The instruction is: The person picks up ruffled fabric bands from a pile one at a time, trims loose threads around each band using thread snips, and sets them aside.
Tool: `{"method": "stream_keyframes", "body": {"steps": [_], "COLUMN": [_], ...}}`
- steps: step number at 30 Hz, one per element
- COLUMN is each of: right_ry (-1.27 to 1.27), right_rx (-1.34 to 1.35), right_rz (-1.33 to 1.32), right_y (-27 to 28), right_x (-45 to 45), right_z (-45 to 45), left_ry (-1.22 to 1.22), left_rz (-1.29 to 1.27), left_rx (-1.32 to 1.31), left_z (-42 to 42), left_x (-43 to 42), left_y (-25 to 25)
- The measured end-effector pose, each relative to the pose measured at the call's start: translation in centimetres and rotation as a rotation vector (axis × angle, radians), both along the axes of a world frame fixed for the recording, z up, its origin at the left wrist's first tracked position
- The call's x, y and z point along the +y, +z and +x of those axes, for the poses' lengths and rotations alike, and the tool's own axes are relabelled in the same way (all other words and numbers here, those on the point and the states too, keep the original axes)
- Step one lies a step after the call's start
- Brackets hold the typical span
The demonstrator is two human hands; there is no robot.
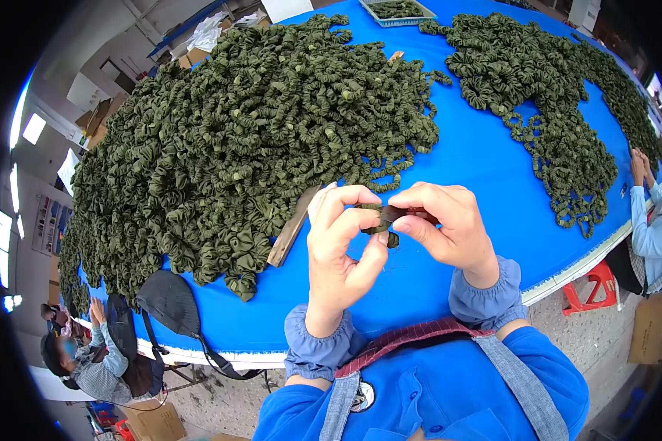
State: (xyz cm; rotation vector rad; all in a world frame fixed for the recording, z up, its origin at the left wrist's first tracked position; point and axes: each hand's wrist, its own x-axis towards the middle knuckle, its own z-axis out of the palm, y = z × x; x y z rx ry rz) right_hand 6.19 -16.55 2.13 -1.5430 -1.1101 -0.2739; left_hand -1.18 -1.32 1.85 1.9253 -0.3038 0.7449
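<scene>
My left hand (346,239) pinches a dark green gathered fabric scrunchie (373,226) between thumb and fingers, above the near part of the blue table. Close against it, my right hand (443,220) is closed on a small dark tool with a reddish handle (424,214), which looks like thread snips. The tool's dark tip meets the scrunchie between the two hands. Fingers hide part of both things. Just beyond my hands lies a large heap of green scrunchies (235,140).
A wooden strip (293,228) lies at the heap's near edge. More scrunchies (537,88) cover the right of the blue table (485,158). A basket (397,11) stands at the back, a black cap-like item (169,301) front left. Co-workers sit at both sides.
</scene>
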Motion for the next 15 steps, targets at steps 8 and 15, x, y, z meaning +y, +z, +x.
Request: {"method": "stream_keyframes", "body": {"steps": [8, 15], "right_ry": [-0.102, -0.074], "right_rx": [-0.111, -0.079], "right_rz": [0.000, -0.006], "right_y": [0.24, 0.09], "right_x": [-0.21, -0.10], "right_z": [0.36, 0.53], "left_ry": [0.047, 0.069], "left_rz": [0.020, 0.018], "left_rx": [0.001, 0.016], "left_z": [0.08, 0.11], "left_x": [-0.19, -0.38], "left_y": [0.20, 0.26]}}
